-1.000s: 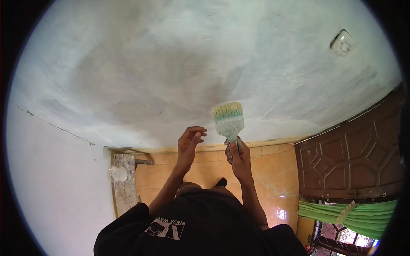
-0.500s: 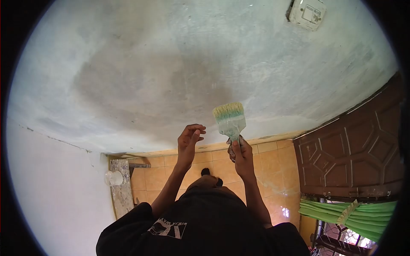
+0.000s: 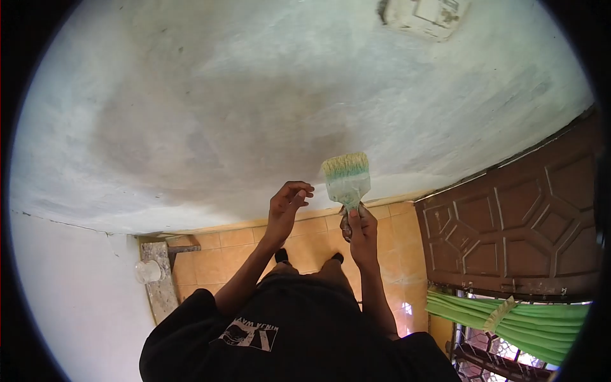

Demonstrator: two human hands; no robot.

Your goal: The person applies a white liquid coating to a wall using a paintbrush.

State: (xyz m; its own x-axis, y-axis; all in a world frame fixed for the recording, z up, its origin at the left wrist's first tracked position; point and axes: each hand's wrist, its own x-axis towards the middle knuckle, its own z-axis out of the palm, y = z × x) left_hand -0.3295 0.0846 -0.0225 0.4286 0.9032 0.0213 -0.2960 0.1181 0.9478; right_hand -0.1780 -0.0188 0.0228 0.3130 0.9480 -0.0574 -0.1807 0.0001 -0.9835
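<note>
Right hand clamped on the handle of a paintbrush, bristles up against the lower part of the grey wall. Left hand empty, fingers loosely curled, just beside the brush. Risk: wet bristles may drip onto the tiled floor, since nothing covers it.

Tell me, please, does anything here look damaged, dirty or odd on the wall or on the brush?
Yes. The wall carries a large dark grey patch amid paler paint, so its cover looks uneven. A crack runs along the corner at the left. The switch plate at the top looks smeared. The paintbrush in the right hand has bristles stained green.
</note>
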